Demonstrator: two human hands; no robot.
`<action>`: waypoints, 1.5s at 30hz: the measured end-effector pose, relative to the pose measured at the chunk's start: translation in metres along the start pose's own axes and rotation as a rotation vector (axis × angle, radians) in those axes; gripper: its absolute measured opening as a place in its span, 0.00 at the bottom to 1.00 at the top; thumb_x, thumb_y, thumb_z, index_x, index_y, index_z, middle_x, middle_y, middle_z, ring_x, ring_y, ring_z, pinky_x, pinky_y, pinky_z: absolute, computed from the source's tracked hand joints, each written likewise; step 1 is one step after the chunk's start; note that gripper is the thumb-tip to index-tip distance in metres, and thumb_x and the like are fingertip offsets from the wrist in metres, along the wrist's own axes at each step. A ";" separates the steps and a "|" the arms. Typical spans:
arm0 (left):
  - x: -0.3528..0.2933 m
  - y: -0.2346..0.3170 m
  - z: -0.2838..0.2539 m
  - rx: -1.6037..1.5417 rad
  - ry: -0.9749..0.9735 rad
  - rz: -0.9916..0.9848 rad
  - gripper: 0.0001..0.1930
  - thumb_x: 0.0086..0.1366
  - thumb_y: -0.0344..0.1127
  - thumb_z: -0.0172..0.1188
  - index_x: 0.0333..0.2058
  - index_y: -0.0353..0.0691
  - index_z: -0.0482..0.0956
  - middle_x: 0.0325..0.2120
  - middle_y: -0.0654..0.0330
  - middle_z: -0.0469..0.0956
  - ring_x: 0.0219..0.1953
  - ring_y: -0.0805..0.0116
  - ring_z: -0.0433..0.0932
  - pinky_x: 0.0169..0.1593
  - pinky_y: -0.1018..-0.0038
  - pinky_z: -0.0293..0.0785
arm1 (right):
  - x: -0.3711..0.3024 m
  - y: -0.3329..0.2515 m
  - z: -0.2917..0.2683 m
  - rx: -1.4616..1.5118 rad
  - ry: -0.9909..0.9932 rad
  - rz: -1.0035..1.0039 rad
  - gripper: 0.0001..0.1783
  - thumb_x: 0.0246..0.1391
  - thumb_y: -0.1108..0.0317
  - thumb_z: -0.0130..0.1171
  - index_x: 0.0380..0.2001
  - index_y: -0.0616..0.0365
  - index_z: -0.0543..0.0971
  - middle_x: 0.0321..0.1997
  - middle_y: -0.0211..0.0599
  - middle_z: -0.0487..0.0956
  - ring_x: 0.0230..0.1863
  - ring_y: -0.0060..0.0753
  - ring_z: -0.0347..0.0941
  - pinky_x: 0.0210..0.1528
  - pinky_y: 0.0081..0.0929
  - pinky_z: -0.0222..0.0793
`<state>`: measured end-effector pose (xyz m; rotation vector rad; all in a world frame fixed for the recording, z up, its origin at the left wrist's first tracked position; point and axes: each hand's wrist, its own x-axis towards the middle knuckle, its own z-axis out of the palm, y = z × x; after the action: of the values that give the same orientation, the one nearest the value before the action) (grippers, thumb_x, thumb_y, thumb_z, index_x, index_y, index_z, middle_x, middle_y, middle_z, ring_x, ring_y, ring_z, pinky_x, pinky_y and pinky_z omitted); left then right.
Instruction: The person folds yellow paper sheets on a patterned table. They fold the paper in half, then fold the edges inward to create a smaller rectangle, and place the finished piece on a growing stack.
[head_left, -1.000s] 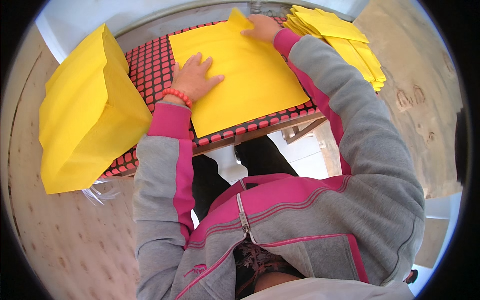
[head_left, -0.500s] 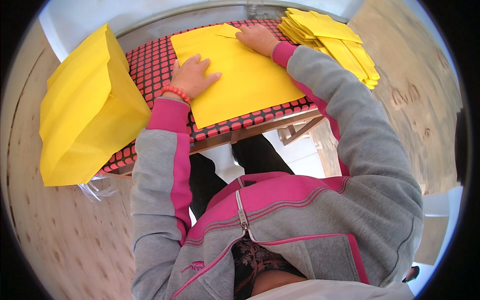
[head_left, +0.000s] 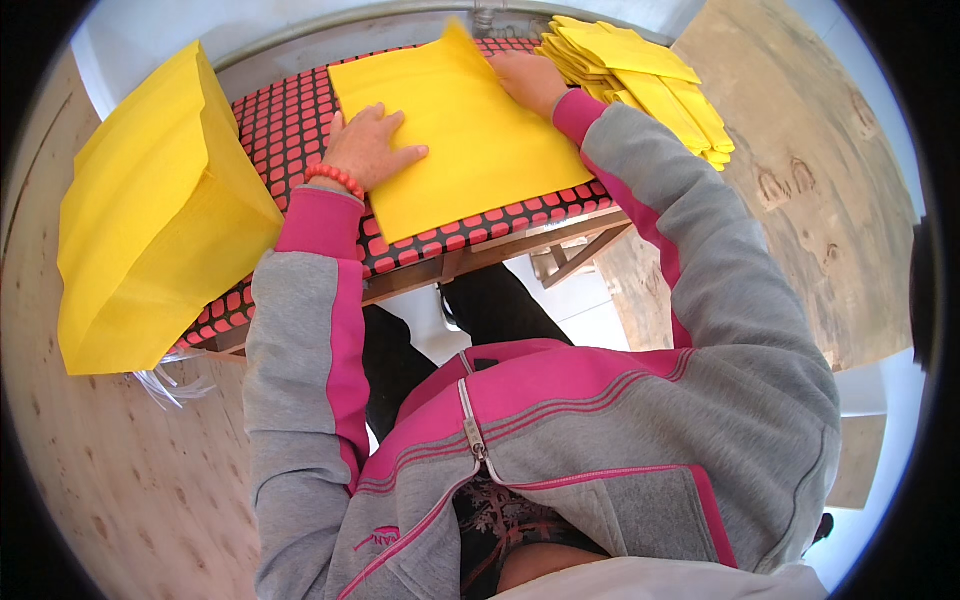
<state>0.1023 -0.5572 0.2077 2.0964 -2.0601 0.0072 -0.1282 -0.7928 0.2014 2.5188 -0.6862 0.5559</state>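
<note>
A flat yellow cloth-like piece (head_left: pixel 470 150), its sides straight, lies on a table covered in a black cloth with red squares. My left hand (head_left: pixel 368 148) rests on its left edge, fingers spread and thumb stretched to the right. At its far right edge is my right hand (head_left: pixel 530 80), closed by a raised, blurred corner flap that stands up from the piece. The flap partly hides the fingertips of that hand. A red bead bracelet (head_left: pixel 335 179) circles my left wrist.
A large bulging yellow piece (head_left: pixel 150 230) stands at the table's left end and overhangs its edge, with white strands (head_left: pixel 170 385) below. Folded yellow pieces (head_left: pixel 650 80) are piled at the far right. Beside them is a wooden board surface (head_left: pixel 800 180). A metal rail (head_left: pixel 350 35) runs behind.
The flap at the far edge, lying nearly flat before, now stands up beside my right hand. My left hand stays on the piece. The whole view has shifted slightly.
</note>
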 end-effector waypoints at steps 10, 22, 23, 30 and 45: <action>0.000 -0.004 0.013 -0.020 0.076 0.005 0.39 0.62 0.67 0.56 0.63 0.44 0.73 0.62 0.49 0.70 0.69 0.54 0.64 0.73 0.42 0.44 | -0.017 0.029 -0.024 0.994 -0.503 0.756 0.14 0.66 0.57 0.59 0.38 0.58 0.81 0.34 0.34 0.82 0.33 0.25 0.80 0.38 0.24 0.76; 0.001 0.001 0.014 -0.009 0.055 0.182 0.28 0.68 0.57 0.56 0.61 0.51 0.77 0.66 0.49 0.68 0.70 0.51 0.62 0.72 0.41 0.45 | -0.044 -0.011 -0.029 -0.141 -0.023 -0.156 0.07 0.56 0.72 0.55 0.39 0.55 0.78 0.37 0.42 0.81 0.33 0.46 0.83 0.32 0.40 0.78; 0.001 0.000 0.014 -0.030 0.024 0.189 0.27 0.69 0.56 0.56 0.61 0.51 0.77 0.66 0.48 0.67 0.71 0.51 0.61 0.72 0.41 0.45 | -0.044 -0.009 -0.032 -0.105 0.028 -0.175 0.07 0.56 0.72 0.55 0.39 0.56 0.78 0.38 0.42 0.81 0.33 0.47 0.83 0.32 0.40 0.78; 0.003 -0.004 0.013 -0.073 0.025 0.177 0.26 0.68 0.56 0.56 0.59 0.50 0.80 0.64 0.50 0.71 0.68 0.52 0.66 0.72 0.42 0.48 | -0.063 0.037 -0.065 1.078 -0.677 0.864 0.15 0.66 0.52 0.59 0.42 0.52 0.79 0.38 0.24 0.81 0.33 0.16 0.75 0.36 0.18 0.74; 0.002 -0.009 0.017 -0.125 0.175 0.220 0.29 0.64 0.61 0.57 0.51 0.43 0.84 0.53 0.58 0.82 0.57 0.56 0.77 0.69 0.49 0.55 | -0.092 -0.037 -0.083 -0.207 -0.169 -0.119 0.05 0.57 0.67 0.55 0.34 0.56 0.74 0.34 0.42 0.80 0.35 0.46 0.81 0.30 0.39 0.76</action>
<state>0.1090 -0.5615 0.1898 1.7243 -2.1143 0.0895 -0.2016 -0.6868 0.2117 2.4091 -0.6147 0.2194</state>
